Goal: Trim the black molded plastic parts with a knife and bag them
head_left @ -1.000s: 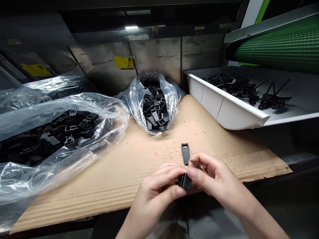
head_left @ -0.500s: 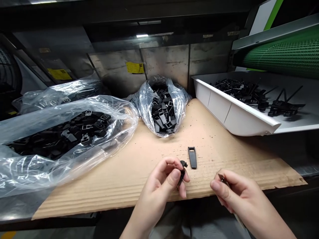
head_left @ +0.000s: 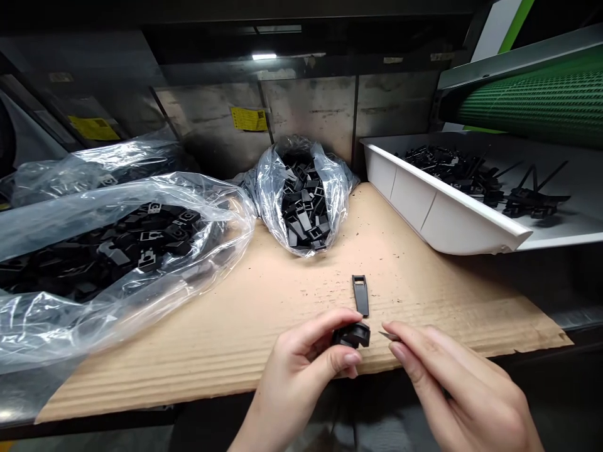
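My left hand (head_left: 306, 364) grips a small black plastic part (head_left: 352, 335) between thumb and fingers, its curved end facing right. To the right, my right hand (head_left: 452, 370) pinches a thin pointed blade (head_left: 389, 336), whose tip points left toward the part with a small gap between. Most of the blade and any handle are hidden by the fingers. Just beyond the left fingertips, a flat tapered black plastic piece (head_left: 360, 296) with a square opening at its far end lies on the cardboard (head_left: 198, 351).
A clear bag (head_left: 221, 257) of black parts lies open at left, another bag (head_left: 336, 207) of tapered pieces stands at the back middle. At right is a white tray (head_left: 447, 220) with black sprue-like parts, under a green conveyor belt (head_left: 537, 94).
My left hand has turned the black part so its end faces right. My right hand has swung its blade to point left and come closer. The view has shifted slightly.
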A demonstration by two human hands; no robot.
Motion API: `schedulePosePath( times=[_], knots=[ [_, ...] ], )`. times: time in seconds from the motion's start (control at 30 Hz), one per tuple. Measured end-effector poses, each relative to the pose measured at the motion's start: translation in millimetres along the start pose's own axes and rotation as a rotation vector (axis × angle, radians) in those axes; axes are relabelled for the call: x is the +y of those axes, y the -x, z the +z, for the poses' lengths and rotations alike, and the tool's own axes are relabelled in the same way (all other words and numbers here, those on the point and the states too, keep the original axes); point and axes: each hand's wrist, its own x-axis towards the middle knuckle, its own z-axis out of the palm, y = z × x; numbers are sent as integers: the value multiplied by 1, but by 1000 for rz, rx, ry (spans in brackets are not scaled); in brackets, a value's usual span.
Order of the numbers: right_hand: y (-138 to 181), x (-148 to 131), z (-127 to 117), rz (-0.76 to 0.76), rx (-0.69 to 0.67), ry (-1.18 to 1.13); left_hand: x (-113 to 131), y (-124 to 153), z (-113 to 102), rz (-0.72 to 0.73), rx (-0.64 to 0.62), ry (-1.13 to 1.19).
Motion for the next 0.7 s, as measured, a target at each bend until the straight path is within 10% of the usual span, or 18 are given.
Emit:
schedulePosePath(
  times=[0.43, 0.7],
  knots=[
    [5, -1, 6, 3, -60, -66, 3, 1, 1, 66, -18, -141],
    [-8, -12, -1, 300, -241, -379, 3, 1, 1, 146, -3, -186]
  ],
)
